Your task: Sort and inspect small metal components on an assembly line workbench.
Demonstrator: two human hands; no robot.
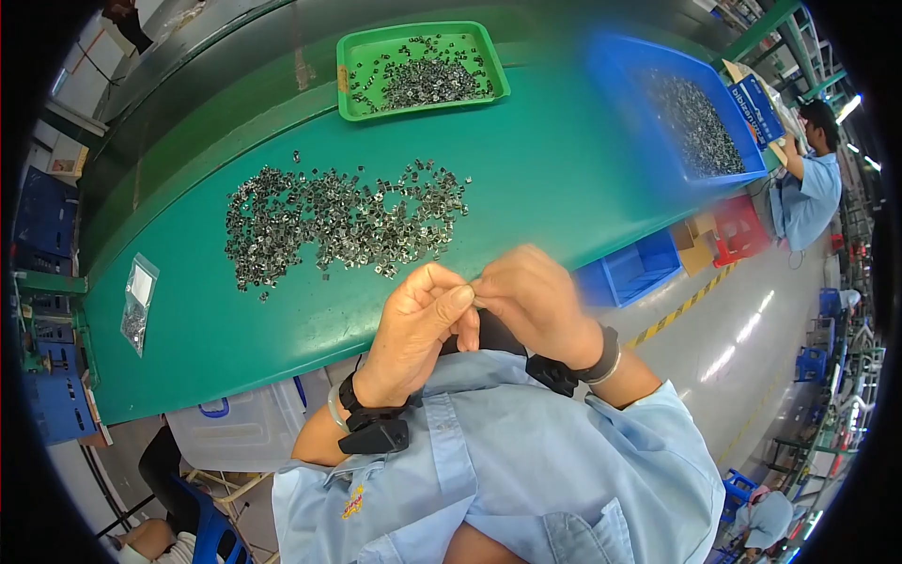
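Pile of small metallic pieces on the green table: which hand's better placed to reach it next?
Left, probably. The left hand is nearer the pile, which lies ahead and to its left; the right hand is farther off. Both hands' fingers meet, so they'd likely need to part first.

The left hand (420,324) and right hand (531,301) meet fingertip to fingertip in front of the table's (526,179) near edge; whatever lies between the fingers is hidden. Beyond them, small metal parts (348,221) spread loosely over the green surface. Behind these sits a green tray (374,49) of similar pieces; to its right, a blue bin (631,70) holds more. A clear bag (140,287) lies far left.
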